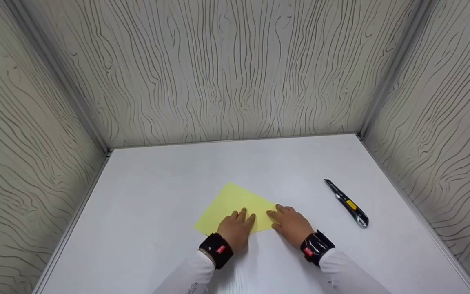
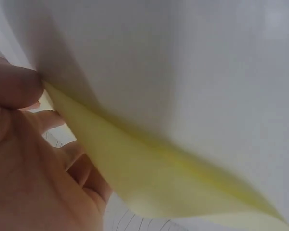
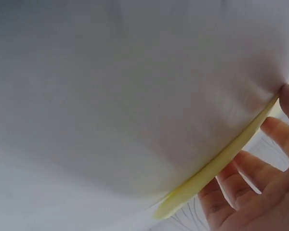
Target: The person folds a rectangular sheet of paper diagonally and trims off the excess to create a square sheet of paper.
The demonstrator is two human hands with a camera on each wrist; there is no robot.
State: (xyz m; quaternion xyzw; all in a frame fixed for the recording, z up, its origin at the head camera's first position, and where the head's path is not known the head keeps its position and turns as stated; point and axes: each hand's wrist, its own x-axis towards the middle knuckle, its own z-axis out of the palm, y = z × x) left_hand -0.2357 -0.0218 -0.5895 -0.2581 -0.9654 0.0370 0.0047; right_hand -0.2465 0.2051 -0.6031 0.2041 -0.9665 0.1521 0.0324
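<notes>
A sheet of yellow paper [image 1: 227, 202] lies on the white table in front of me, its far corner pointing away. My left hand [image 1: 235, 230] rests on the near middle of it with fingers spread and fairly straight. On the right end of the sheet, my right hand [image 1: 294, 223] presses with extended fingertips, the thumb by the near edge. In the left wrist view the near edge of the paper [image 2: 135, 168] bows up a little, with the left thumb [image 2: 19, 86] at it. The right wrist view shows the paper [image 3: 212, 173] edge-on beside the right fingers.
A utility knife [image 1: 349, 206], black and silver with a yellow slider, lies on the table to the right of my right hand, its blade end pointing away. Wood-patterned panels [image 1: 227, 73] close off the table [image 1: 145, 183] at the back and both sides.
</notes>
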